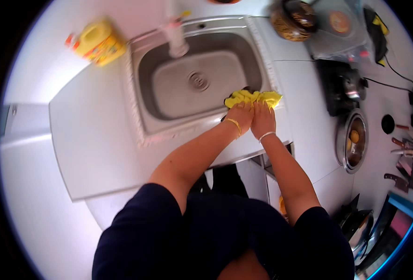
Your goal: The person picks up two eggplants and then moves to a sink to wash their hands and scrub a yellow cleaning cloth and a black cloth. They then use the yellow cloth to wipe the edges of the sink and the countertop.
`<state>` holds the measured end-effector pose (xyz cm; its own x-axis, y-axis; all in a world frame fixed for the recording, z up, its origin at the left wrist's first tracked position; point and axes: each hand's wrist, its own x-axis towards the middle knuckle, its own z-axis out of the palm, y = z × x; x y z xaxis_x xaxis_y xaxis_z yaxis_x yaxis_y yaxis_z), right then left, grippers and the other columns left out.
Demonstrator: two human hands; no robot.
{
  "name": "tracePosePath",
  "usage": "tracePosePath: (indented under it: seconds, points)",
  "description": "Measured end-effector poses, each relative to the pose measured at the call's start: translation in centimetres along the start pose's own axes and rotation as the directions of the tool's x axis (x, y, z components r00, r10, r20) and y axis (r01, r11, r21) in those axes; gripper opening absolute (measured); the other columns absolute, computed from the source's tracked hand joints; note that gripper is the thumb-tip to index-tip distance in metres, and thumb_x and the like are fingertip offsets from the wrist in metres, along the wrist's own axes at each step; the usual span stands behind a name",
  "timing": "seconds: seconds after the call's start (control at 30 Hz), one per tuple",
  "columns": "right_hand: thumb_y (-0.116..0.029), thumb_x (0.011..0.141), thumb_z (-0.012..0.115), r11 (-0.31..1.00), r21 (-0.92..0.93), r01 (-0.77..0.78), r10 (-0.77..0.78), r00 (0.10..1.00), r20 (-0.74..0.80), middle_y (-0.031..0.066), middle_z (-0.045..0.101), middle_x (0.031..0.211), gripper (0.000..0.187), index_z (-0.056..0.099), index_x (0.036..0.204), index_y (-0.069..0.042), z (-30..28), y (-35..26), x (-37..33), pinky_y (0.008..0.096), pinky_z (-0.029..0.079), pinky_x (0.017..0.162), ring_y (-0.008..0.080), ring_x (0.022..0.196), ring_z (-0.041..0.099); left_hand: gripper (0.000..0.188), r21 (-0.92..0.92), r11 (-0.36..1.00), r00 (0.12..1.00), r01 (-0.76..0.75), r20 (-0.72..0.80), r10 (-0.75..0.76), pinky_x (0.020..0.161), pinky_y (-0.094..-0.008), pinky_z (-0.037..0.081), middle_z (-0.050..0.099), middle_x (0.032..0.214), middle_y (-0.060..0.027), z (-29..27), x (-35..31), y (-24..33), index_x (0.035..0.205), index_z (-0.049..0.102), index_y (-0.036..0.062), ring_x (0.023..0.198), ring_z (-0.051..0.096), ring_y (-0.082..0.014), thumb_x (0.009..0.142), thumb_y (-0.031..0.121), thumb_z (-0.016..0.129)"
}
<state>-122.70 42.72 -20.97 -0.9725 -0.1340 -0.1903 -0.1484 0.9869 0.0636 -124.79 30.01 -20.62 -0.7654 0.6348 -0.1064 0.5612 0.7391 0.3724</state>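
Note:
A yellow cloth (268,97) with dark patches at its edge lies bunched over the near right corner of the steel sink (143,126). My left hand (240,115), with a gold bangle at the wrist, grips the cloth from the near side. Close against it, my right hand (264,121), wearing a silver bangle, holds the same cloth. The fingertips of both hands are partly buried in its folds. In the basin the round drain (198,80) shows, and a white faucet (176,39) reaches over the far rim.
A yellow jug (99,43) stands left of the sink. On the right counter are a patterned pot (293,21), a dark stove (332,88) with a metal pot (353,86), and a steel bowl (342,144) of round yellowish items. Knives (397,182) hang at the far right.

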Motion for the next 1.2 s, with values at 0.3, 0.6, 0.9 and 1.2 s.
tracePosePath:
  seconds: [0.3,0.6,0.9,1.2]
  points:
    - [-0.005,0.073,0.051,0.695,0.54,0.475,-0.493,0.861,-0.123,0.0178,0.057,0.093,0.02,0.054,0.092,-0.001,-0.6,-23.7,-1.0,0.0425,0.04,0.083,0.0345,0.093,0.05,0.026,-0.165,0.873,0.878,0.459,-0.061,-0.474,0.091,-0.0398,0.039,0.056,0.107,-0.0137,-4.3,-23.3,-11.4,0.103,0.05,0.0061,0.102,0.052,-0.029,0.078,0.003,0.045]
    - [-0.012,0.081,0.049,0.659,0.543,0.521,-0.493,0.844,-0.213,0.0128,0.049,0.122,0.04,0.043,0.12,-0.006,-1.6,-31.6,4.9,0.044,0.033,0.095,0.0281,0.116,0.041,0.029,-0.066,0.833,0.718,0.55,-0.472,-0.512,0.102,-0.0416,0.029,0.05,0.122,-0.0112,-3.8,-24.5,-19.2,0.11,0.046,0.0056,0.117,0.044,-0.0267,0.082,0.009,0.044]
    - [-0.018,0.082,0.047,0.737,0.129,0.663,-0.536,0.691,-0.484,0.0087,0.047,0.126,0.042,0.044,0.123,-0.009,-2.9,-34.8,23.0,0.0403,0.03,0.099,0.0241,0.123,0.037,0.033,-0.01,0.732,0.647,0.681,-0.46,-0.608,0.1,-0.0387,0.031,0.048,0.124,-0.0134,-8.1,-14.3,-31.7,0.114,0.045,0.0026,0.12,0.041,-0.0284,0.082,0.01,0.042]
    - [-0.019,0.081,0.049,0.663,0.013,0.749,-0.541,0.491,-0.683,0.0106,0.051,0.121,0.038,0.049,0.117,-0.008,0.4,-26.1,30.5,0.0424,0.03,0.101,0.0236,0.116,0.044,0.03,0.127,0.762,0.649,0.636,-0.622,-0.438,0.101,-0.0396,0.03,0.048,0.124,-0.0128,-5.9,-4.6,-31.9,0.109,0.05,0.0031,0.12,0.04,-0.0284,0.081,0.01,0.045]
